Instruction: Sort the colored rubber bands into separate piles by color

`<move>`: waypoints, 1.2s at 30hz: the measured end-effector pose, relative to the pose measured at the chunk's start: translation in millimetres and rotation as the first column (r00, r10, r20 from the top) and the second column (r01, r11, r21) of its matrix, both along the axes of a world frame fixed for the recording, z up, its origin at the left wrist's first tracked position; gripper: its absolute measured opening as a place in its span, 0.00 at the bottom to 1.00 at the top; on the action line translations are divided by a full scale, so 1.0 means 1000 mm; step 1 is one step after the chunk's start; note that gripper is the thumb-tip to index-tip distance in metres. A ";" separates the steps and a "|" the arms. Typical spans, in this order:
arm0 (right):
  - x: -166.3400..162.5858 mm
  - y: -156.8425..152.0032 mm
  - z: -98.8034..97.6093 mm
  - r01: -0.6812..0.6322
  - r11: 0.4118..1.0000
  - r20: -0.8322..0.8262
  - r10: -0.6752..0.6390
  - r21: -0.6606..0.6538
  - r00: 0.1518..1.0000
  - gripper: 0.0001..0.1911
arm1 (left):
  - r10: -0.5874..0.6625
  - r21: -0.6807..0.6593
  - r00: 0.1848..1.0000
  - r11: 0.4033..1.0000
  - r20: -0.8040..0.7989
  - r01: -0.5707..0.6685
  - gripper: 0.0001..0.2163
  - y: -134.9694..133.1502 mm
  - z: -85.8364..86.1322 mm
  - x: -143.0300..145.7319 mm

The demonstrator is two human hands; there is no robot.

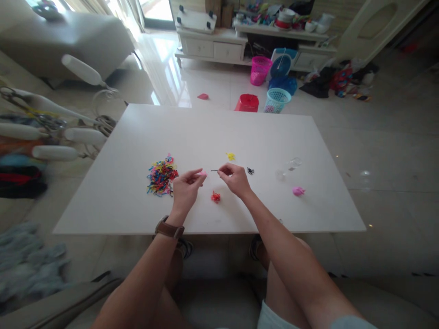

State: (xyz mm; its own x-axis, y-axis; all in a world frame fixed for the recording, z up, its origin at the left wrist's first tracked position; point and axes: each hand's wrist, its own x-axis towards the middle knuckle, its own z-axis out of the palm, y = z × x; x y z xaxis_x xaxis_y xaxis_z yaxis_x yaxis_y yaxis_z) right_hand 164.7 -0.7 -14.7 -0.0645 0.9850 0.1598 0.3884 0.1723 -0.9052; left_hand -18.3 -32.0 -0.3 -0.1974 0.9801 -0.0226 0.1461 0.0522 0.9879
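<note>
My right hand (234,177) pinches a thin black elastic band (214,171), which points left from the fingertips just above the white table (206,132). My left hand (185,185) has its thumb and index finger slightly apart. Small pink bands (203,173) show at its fingertips, seemingly on the table beyond. Left of that hand lies a heap of mixed-colour elastic bands (161,176), partly behind it. A small yellow bunch (230,156) sits beyond my right hand, a black bunch (250,171) to its right. Between my wrists is a red bunch (215,197).
A crumpled pink item (298,191) lies on the table's right side, near a clear container (294,163) and another clear piece (280,174). Past the far edge stand a red bin (247,103) and a light blue basket (277,99). White-handled equipment (84,135) borders the left edge.
</note>
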 end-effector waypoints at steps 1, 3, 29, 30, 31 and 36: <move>0.010 0.005 -0.003 0.043 0.999 0.051 -0.042 -0.014 0.998 0.05 | -0.001 -0.009 1.000 1.000 0.027 0.001 0.17 0.001 -0.001 -0.001; 0.036 0.015 -0.010 0.160 0.986 0.175 -0.150 -0.042 0.973 0.04 | -0.015 -0.026 0.997 1.000 0.077 0.017 0.16 0.002 -0.002 -0.002; 0.018 -0.007 0.006 -0.233 0.956 -0.103 0.218 -0.177 0.971 0.13 | 0.005 -0.282 0.784 0.934 0.621 0.218 0.18 0.001 -0.008 0.006; 0.013 -0.009 0.007 -0.261 0.948 -0.136 0.239 -0.182 0.961 0.14 | 0.002 -0.278 0.784 0.935 0.621 0.218 0.18 0.001 -0.008 0.007; 0.009 -0.009 0.007 -0.275 0.944 -0.155 0.248 -0.183 0.956 0.14 | 0.001 -0.274 0.789 0.938 0.615 0.213 0.18 0.001 -0.007 0.008; 0.003 -0.008 0.007 -0.262 0.957 -0.202 0.235 -0.123 0.951 0.09 | -0.020 -0.272 0.845 0.942 0.535 0.194 0.18 0.002 -0.008 0.013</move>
